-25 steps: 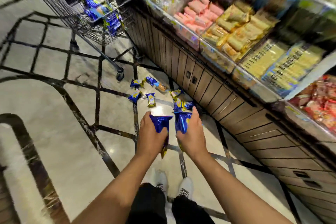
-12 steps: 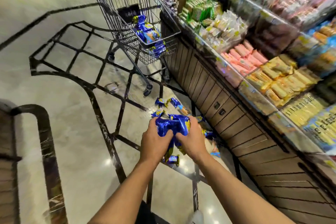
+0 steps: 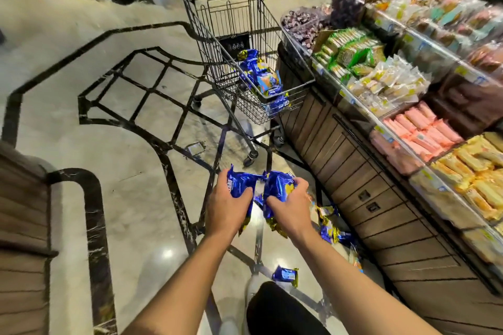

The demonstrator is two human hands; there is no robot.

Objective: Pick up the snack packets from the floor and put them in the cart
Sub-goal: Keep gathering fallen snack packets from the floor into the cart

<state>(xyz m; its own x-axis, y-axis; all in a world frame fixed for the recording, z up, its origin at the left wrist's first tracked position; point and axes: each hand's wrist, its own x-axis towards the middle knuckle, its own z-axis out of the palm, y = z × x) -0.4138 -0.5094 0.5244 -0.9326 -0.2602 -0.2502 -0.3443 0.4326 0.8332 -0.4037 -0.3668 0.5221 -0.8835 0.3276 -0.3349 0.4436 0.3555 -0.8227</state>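
My left hand (image 3: pixel 228 205) grips blue snack packets (image 3: pixel 241 183), and my right hand (image 3: pixel 290 202) grips another bunch of blue packets (image 3: pixel 276 187). Both hands are side by side at chest height, well short of the wire shopping cart (image 3: pixel 196 22) ahead. Several blue packets (image 3: pixel 261 76) lie in the cart's basket. More blue packets (image 3: pixel 330 228) remain on the floor by the counter base, and one packet (image 3: pixel 285 275) lies near my knee.
A wooden display counter (image 3: pixel 381 198) with bins of wrapped snacks (image 3: pixel 424 130) runs along the right. Marble floor with black inlay lines (image 3: pixel 130 106) spreads left of the cart. A brown bench edge (image 3: pixel 21 212) sits at the left.
The view has lifted from the floor toward the cart, which now looks nearer and centred. My hands have risen with the packets, first bunched together, now slightly apart.
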